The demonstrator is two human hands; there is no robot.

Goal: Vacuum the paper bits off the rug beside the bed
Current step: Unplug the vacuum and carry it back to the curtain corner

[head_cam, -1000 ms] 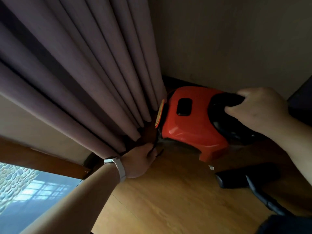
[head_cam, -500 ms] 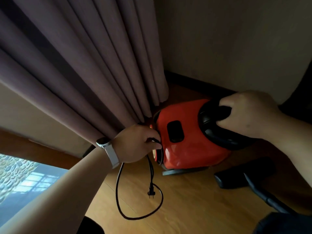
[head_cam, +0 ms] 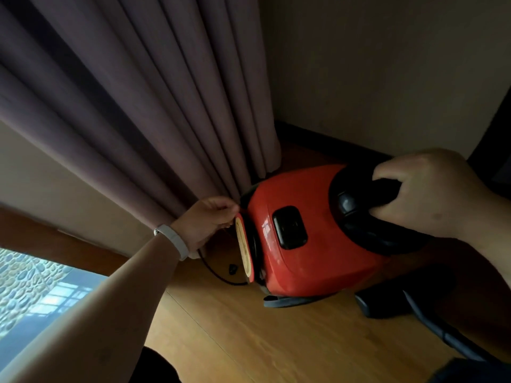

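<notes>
A red canister vacuum (head_cam: 301,244) with a black handle stands on the wooden floor (head_cam: 262,335) by the curtain. My right hand (head_cam: 431,194) grips the black handle on top. My left hand (head_cam: 206,221), a white band on its wrist, is at the vacuum's rear end beside the yellow wheel (head_cam: 244,250), its fingers curled on the black power cord (head_cam: 218,272). The cord loops down to the floor, with the plug (head_cam: 232,268) lying by the wheel. The black floor nozzle (head_cam: 387,302) lies to the right, its hose (head_cam: 442,335) running to the lower right. No rug or paper bits are visible.
Purple curtains (head_cam: 143,106) hang down to the floor just left of and behind the vacuum. A beige wall (head_cam: 387,73) with a dark skirting board closes the corner behind. A patterned bright surface (head_cam: 33,294) lies at lower left beyond a wooden edge.
The vacuum has turned and shifted right, its rear wheel now facing me. My left hand has moved up to the rear end, and the slack cord loop on the floor has shortened.
</notes>
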